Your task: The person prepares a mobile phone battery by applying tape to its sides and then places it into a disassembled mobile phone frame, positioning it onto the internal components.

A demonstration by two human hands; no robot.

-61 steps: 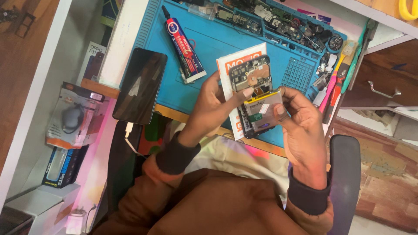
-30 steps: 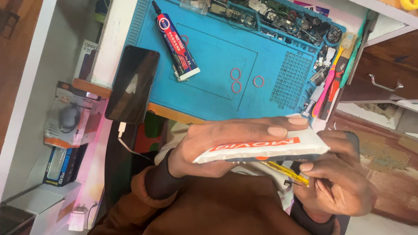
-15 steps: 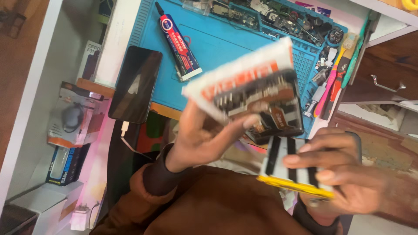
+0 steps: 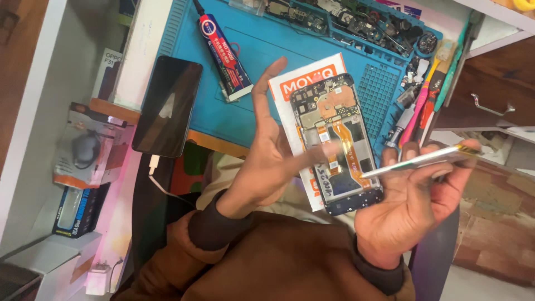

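The left hand [image 4: 267, 161], fingers spread, props the opened phone [image 4: 337, 150] whose lower edge hides behind the right hand [image 4: 412, 200], which pinches a thin battery [image 4: 418, 160] seen edge-on.

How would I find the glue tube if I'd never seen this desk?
Start at the big blue work mat on the white desk. Near its upper left corner lies the long black glue tube, slanted, with a red and blue label. Unlike the flat black phone beside it, it is narrow.

Blue mat [image 4: 290, 50] — orange ribbon cable [image 4: 346, 146]
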